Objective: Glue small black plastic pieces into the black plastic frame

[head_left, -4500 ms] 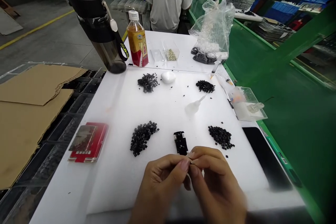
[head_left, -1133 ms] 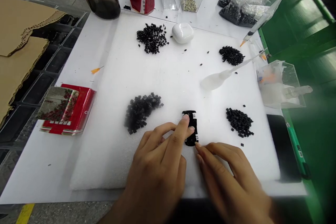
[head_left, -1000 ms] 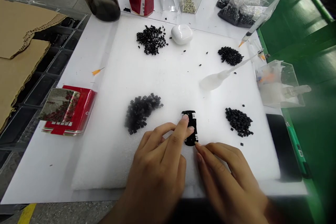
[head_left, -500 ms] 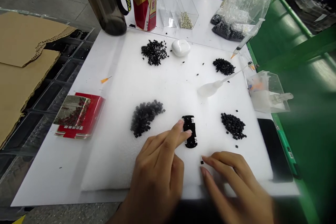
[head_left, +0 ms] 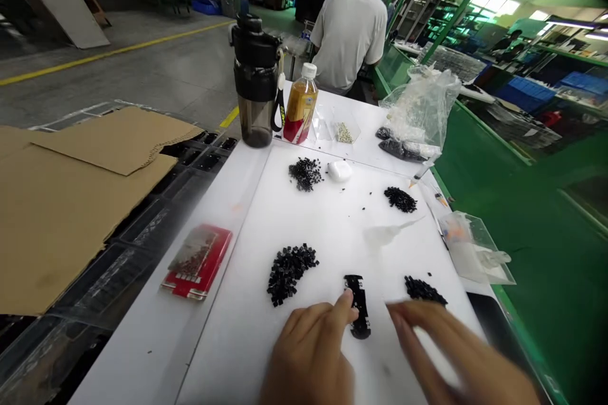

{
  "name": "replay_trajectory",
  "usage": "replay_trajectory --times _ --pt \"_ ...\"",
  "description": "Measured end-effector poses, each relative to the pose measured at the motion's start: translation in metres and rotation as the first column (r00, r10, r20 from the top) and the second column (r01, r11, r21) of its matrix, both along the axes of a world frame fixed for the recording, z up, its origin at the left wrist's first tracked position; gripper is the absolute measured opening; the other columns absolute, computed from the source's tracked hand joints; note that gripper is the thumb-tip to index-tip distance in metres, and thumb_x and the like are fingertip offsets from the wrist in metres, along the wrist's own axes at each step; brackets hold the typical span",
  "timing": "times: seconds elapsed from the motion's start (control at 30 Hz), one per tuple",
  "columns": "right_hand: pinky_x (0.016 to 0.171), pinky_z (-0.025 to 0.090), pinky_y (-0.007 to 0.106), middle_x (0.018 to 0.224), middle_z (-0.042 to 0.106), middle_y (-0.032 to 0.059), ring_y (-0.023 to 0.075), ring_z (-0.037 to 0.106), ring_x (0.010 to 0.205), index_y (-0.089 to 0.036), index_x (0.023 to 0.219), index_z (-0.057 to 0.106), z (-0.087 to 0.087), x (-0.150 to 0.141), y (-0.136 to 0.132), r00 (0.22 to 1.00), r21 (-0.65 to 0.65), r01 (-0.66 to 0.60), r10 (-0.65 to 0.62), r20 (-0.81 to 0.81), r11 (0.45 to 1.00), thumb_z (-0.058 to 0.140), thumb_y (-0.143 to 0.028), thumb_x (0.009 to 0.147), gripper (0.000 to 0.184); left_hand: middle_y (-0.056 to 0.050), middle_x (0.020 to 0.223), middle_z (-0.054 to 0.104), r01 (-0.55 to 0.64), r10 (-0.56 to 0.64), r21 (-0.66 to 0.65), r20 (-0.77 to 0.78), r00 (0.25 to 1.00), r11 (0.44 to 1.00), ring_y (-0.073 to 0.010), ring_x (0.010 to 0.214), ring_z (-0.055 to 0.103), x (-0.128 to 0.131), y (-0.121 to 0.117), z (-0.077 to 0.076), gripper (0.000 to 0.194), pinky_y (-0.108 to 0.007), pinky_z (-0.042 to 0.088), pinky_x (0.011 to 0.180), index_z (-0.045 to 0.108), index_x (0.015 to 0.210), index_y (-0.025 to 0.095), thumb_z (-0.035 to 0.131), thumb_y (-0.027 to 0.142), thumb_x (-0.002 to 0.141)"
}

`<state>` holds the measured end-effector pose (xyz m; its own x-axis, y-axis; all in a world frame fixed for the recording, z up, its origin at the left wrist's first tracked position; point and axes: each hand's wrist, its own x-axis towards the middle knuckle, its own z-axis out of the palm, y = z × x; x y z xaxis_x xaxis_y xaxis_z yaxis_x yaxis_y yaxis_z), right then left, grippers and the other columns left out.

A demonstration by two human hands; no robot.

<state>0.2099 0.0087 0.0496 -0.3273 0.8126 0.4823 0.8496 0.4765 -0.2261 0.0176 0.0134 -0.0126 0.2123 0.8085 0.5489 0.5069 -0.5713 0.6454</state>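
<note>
My left hand reaches over the white foam sheet, its fingertips pressing on a narrow black plate with notched edges. To the right of that plate, my right hand is closed in a pinch, thumb against forefinger. Motion blur hides what the pinch holds, if anything. Just behind the right hand lies a pile of small black pieces, partly covered by it. A heap of black squares sits to the left of the plate.
Farther back are two more black piles, a white case, a dark bottle, a drink bottle and a plastic bag. A red box lies left. A person sits beyond the table.
The view has tilted up, showing the room behind. My right thumb and forefinger, apart around a small black square before, have come together and moved up beside the plate. My left hand remains on it.
</note>
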Motion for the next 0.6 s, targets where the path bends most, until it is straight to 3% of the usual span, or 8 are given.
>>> replay_trajectory --times 0.07,0.13,0.27,0.43,0.5,0.6 --pt "0.066 0.06 0.024 0.103 0.073 0.0046 0.0167 0.072 0.082 -0.022 0.109 0.067 0.013 -0.025 0.045 0.997 -0.111 0.026 -0.034 -0.072 0.994 0.054 -0.022 0.103 0.014 -0.006 0.106 0.078 -0.004 0.004 -0.001 -0.002 1.0 1.0 -0.0175 0.092 0.073 -0.001 -0.001 0.0 0.061 -0.03 0.064 0.075 0.05 0.139 0.012 0.036 -0.008 0.083" --pt "0.079 0.059 0.027 0.105 0.072 0.0045 0.0161 0.07 0.089 -0.019 0.104 0.068 0.014 -0.051 0.097 0.992 -0.266 0.095 -0.114 -0.058 0.959 0.057 -0.017 0.101 0.012 -0.006 0.107 0.077 0.02 -0.019 -0.028 0.015 1.0 0.999 -0.0188 0.094 0.073 -0.002 -0.002 -0.001 0.061 -0.032 0.064 0.077 0.05 0.139 0.013 0.038 -0.008 0.083" --pt "0.085 0.058 0.034 0.1 0.069 0.0059 0.0175 0.067 0.091 -0.013 0.104 0.067 -0.007 -0.083 0.173 0.978 -0.362 0.209 -0.205 0.05 0.909 0.061 -0.01 0.097 0.009 -0.007 0.102 0.077 0.026 -0.023 -0.026 0.099 0.995 0.999 -0.0195 0.09 0.073 -0.004 -0.001 -0.004 0.06 -0.033 0.064 0.076 0.052 0.136 0.014 0.038 -0.007 0.082" --pt "0.087 0.057 0.037 0.103 0.066 0.004 0.017 0.065 0.094 -0.013 0.102 0.066 -0.022 -0.088 0.197 0.964 -0.413 0.26 -0.209 0.164 0.873 0.065 -0.025 0.1 0.012 -0.007 0.096 0.076 0.012 -0.011 -0.006 0.136 0.991 1.0 -0.0205 0.08 0.072 -0.004 0.0 -0.007 0.057 -0.034 0.064 0.069 0.054 0.131 0.015 0.039 -0.005 0.08" --pt "0.086 0.057 0.036 0.101 0.065 0.004 0.017 0.064 0.093 -0.013 0.099 0.065 -0.017 -0.09 0.2 0.961 -0.431 0.268 -0.206 0.187 0.862 0.067 -0.026 0.099 0.013 -0.007 0.094 0.076 0.011 -0.009 -0.015 0.157 0.988 1.0 -0.0201 0.079 0.072 -0.003 -0.001 -0.006 0.055 -0.034 0.065 0.068 0.056 0.129 0.016 0.039 -0.005 0.081" --pt "0.082 0.055 0.034 0.097 0.065 0.0066 0.0175 0.063 0.088 -0.012 0.091 0.063 -0.002 -0.091 0.189 0.96 -0.445 0.28 -0.235 0.155 0.851 0.066 -0.015 0.095 0.006 -0.007 0.095 0.076 -0.009 0.016 -0.036 0.206 0.978 0.999 -0.0189 0.084 0.073 -0.005 -0.001 -0.004 0.051 -0.031 0.065 0.072 0.06 0.125 0.018 0.037 -0.004 0.085"
